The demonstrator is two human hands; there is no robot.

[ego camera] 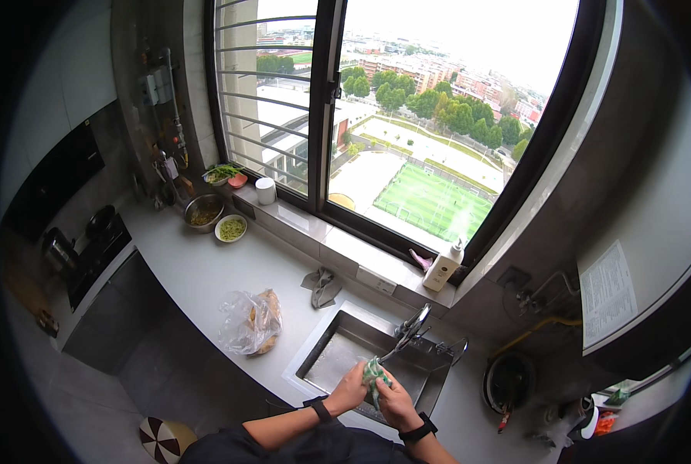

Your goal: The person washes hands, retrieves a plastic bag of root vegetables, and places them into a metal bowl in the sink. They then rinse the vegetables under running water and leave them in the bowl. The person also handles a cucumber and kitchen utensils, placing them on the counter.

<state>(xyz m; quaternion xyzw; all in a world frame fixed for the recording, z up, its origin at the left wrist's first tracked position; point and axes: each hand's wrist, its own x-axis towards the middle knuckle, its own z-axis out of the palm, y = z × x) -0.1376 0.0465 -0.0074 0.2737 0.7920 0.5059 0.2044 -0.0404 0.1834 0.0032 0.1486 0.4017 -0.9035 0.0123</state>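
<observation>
A green and white cloth [374, 374] is bunched between my two hands over the stainless steel sink [329, 352]. My left hand [350, 387] grips one side of it, while my right hand [396, 401] has the other side. Just beyond the cloth, the chrome faucet [413, 327] reaches out over the basin, its spout end close to my fingers. Whether water is running I cannot tell. Left of the sink on the white countertop [174, 269] lies a clear plastic bag [242, 325] with something brownish-orange inside.
A grey rag [323, 288] lies behind the sink. Farther left stand a white bowl of green shreds [231, 229] and a metal bowl [204, 212]. A pump bottle [443, 269] and a white cup [265, 191] stand on the windowsill. A dark pan [509, 380] is at the right.
</observation>
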